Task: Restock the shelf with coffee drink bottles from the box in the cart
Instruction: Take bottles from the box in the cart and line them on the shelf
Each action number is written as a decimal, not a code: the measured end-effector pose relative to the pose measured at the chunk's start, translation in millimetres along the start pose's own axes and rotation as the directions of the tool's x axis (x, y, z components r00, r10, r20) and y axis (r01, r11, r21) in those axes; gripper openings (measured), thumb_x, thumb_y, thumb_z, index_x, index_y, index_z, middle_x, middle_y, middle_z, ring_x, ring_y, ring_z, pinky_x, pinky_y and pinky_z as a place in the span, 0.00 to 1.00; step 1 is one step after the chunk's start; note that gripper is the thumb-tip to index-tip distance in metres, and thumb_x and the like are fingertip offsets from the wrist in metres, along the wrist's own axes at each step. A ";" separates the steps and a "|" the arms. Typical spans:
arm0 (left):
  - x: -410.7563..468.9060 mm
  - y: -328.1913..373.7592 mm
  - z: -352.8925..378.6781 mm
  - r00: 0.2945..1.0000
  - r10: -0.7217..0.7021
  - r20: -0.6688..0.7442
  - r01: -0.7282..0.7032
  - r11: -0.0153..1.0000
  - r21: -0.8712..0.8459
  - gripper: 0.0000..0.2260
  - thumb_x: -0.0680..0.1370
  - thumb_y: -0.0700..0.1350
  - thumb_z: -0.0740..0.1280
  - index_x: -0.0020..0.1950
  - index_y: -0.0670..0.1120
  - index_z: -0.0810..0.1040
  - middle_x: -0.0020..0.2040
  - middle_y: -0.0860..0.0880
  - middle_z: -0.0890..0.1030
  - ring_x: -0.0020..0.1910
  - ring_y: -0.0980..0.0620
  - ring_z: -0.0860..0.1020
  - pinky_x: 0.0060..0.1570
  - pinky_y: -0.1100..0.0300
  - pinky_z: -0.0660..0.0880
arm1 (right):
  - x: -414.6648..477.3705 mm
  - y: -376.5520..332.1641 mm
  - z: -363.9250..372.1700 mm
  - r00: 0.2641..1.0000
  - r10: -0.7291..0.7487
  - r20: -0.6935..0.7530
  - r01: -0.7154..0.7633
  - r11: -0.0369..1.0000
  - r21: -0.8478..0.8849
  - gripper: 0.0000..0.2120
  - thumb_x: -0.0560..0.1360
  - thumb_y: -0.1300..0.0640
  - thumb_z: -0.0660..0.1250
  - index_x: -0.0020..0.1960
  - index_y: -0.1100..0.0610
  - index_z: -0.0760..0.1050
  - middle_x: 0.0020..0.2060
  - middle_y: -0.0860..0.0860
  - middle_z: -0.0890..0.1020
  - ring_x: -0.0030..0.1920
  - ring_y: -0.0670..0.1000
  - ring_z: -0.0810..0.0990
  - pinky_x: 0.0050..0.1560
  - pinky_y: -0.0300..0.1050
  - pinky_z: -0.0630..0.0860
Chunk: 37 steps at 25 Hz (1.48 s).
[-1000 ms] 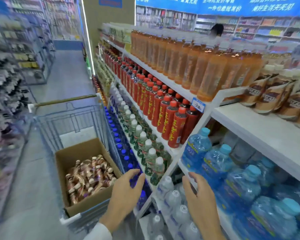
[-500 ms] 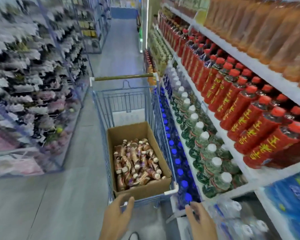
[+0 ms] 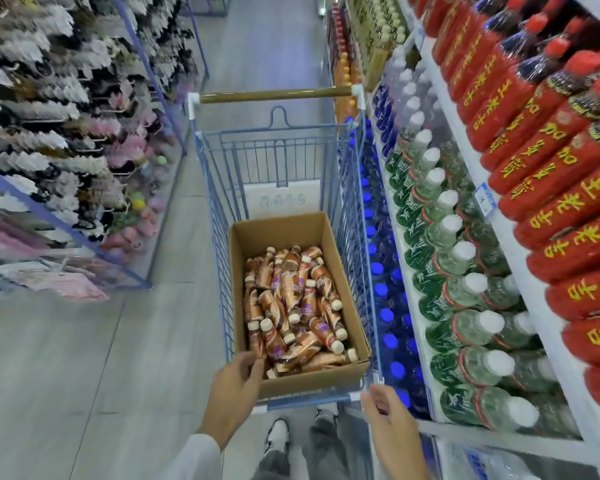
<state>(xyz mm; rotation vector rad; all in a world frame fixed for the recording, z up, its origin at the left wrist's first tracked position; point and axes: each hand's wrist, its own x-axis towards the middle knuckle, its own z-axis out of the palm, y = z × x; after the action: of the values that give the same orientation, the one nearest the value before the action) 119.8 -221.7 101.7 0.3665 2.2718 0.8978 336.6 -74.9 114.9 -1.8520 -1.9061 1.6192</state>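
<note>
From my head camera, I look down into the cart (image 3: 278,147), which stands in the aisle just beside the shelf (image 3: 499,441) on my right. The cardboard box (image 3: 312,377) sits in the near end of the cart, open at the top, and the coffee bottles (image 3: 291,299) lie in a loose heap inside it, white caps pointing every way. My left hand (image 3: 238,393) reaches over the near left corner of the box with its fingers bent, the fingertips against a bottle at that corner; I cannot tell whether it has a grip on it. My right hand (image 3: 392,431) hangs relaxed and holds nothing, its fingertips at the near right corner of the cart. On the shelf, red bottles (image 3: 534,161) stand in rows above white-capped water bottles (image 3: 440,230).
</note>
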 end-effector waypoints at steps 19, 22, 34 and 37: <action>331.4 -9.4 74.0 0.717 -0.010 0.697 -0.609 0.479 0.632 0.24 0.72 0.43 0.75 0.67 0.53 0.78 0.69 0.49 0.75 0.70 0.47 0.70 0.69 0.50 0.69 | 108.3 -27.0 32.1 0.961 0.256 0.105 -0.257 0.966 -0.007 0.05 0.78 0.49 0.68 0.54 0.45 0.78 0.52 0.39 0.82 0.57 0.38 0.78 0.60 0.44 0.73; 343.7 -18.4 73.1 0.655 -0.023 0.755 -0.681 0.414 0.604 0.31 0.68 0.45 0.78 0.69 0.56 0.76 0.72 0.50 0.72 0.70 0.46 0.69 0.70 0.51 0.68 | 103.7 -28.3 50.0 0.960 0.251 0.122 -0.245 0.968 -0.056 0.05 0.78 0.50 0.69 0.54 0.45 0.78 0.52 0.39 0.83 0.57 0.41 0.79 0.61 0.47 0.76; 283.5 23.8 -13.7 0.913 -0.003 0.407 -0.303 0.664 0.684 0.22 0.74 0.66 0.67 0.55 0.49 0.76 0.53 0.47 0.80 0.50 0.48 0.77 0.46 0.54 0.74 | 143.6 -84.1 50.5 0.953 0.086 0.292 -0.035 0.984 -0.174 0.15 0.80 0.40 0.63 0.64 0.42 0.74 0.59 0.37 0.78 0.61 0.38 0.76 0.63 0.43 0.74; 233.1 33.4 -42.6 0.966 -0.118 0.230 0.079 0.982 0.170 0.23 0.74 0.69 0.66 0.53 0.49 0.78 0.45 0.50 0.83 0.42 0.52 0.82 0.41 0.57 0.77 | 183.2 -106.7 68.3 0.942 -0.026 0.335 0.118 0.959 -0.258 0.15 0.81 0.43 0.62 0.66 0.46 0.73 0.60 0.40 0.78 0.60 0.41 0.77 0.58 0.38 0.73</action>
<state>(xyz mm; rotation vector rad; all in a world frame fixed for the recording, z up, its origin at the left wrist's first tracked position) -81.4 -109.6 37.0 0.4051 2.1218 0.5878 163.5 45.8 43.3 -1.6491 -2.4180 1.8152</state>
